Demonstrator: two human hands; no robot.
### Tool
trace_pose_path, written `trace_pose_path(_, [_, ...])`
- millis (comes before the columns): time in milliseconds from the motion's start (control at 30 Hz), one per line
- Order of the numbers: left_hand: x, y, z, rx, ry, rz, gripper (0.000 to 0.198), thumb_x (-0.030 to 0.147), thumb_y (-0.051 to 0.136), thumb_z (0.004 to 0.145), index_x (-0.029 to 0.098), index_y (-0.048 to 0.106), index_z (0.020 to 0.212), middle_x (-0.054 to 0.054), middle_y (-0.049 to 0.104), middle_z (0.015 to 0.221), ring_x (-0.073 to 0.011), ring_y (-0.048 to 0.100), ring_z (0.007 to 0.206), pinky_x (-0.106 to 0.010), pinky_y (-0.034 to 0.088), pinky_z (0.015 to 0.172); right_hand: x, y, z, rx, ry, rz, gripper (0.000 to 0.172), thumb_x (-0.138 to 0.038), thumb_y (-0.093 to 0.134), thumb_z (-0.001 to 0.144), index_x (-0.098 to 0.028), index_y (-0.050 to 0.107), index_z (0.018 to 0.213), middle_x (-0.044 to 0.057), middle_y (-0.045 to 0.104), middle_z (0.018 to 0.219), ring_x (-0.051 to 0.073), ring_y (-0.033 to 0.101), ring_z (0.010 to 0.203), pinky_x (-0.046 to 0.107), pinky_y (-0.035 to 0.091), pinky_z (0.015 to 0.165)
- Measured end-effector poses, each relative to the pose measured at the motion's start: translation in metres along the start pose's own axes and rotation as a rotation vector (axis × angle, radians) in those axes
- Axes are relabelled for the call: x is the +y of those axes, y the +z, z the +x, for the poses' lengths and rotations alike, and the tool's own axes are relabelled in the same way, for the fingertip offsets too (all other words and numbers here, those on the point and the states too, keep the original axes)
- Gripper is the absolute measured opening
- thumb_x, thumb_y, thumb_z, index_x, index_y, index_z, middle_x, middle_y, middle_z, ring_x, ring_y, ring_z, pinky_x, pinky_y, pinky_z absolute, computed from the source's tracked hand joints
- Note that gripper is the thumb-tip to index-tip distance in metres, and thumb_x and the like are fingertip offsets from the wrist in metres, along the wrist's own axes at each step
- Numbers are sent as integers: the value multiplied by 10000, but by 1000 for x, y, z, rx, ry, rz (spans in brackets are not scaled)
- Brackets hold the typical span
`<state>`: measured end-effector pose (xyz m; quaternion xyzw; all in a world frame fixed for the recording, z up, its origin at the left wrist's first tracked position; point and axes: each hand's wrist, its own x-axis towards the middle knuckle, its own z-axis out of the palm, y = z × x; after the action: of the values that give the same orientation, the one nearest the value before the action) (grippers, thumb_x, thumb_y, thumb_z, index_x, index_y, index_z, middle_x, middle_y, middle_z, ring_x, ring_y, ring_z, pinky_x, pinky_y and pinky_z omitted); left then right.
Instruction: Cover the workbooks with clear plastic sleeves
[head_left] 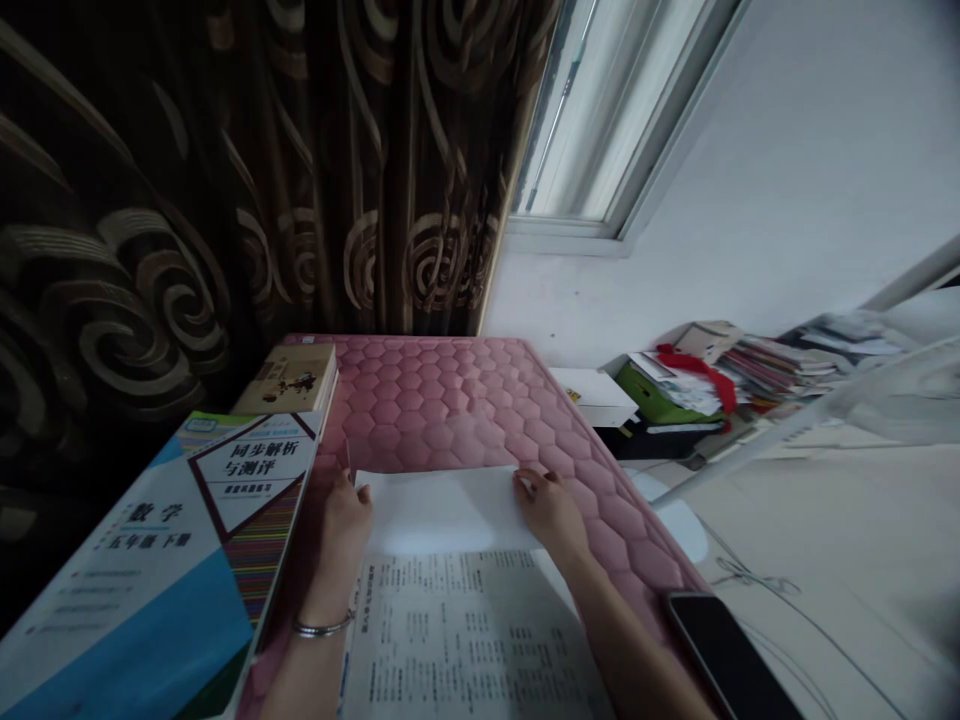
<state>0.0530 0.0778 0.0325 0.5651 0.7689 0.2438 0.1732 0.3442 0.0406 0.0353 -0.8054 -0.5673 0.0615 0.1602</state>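
A blank white sheet of paper [450,510] lies across the upper part of a printed page [465,635] covered in small text. My right hand [551,510] pinches the sheet at its far right corner, thumb and fingers together. At the far left corner, my left hand [349,512] is closed with its thumb on the sheet's edge; a thin, faint strip rises by its fingertips, too small to make out. A silver bracelet [324,628] circles the left wrist. The near end of the printed page runs out of view between my forearms.
Left of my arm lie a large blue-and-white workbook [172,550] and a thick tan book [289,378]. A dark phone [731,650] rests at the right edge of the pink quilted table cover [442,400]. A white box [596,395] and piled books [780,370] stand beyond; a patterned curtain [360,180] hangs behind.
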Motion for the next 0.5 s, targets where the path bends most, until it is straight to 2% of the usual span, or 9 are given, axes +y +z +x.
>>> trace_pose_path(100, [-1, 2, -1, 22, 29, 8, 360, 149, 493, 893, 19, 547, 1223, -262, 670, 1160, -277, 669, 1080, -323, 489, 888, 3, 5, 9, -11, 18, 43, 303, -297, 494, 922, -223, 725, 1105, 98, 663, 977, 171, 646, 791, 245, 445, 719])
trace_pose_path(233, [-4, 4, -1, 54, 66, 15, 338, 169, 469, 910, 47, 553, 1214, -245, 664, 1185, -270, 658, 1106, -327, 490, 904, 3, 8, 20, -49, -12, 68, 291, -253, 509, 899, -210, 751, 1055, 96, 707, 933, 189, 659, 823, 247, 458, 737])
trace_pose_path(500, [-10, 9, 0, 91, 123, 74, 332, 220, 419, 942, 65, 581, 1187, -234, 680, 1144, -277, 677, 1051, -336, 503, 866, 3, 10, 24, -44, -97, 55, 295, -257, 495, 900, -235, 765, 1016, 91, 729, 944, 201, 673, 857, 255, 471, 737])
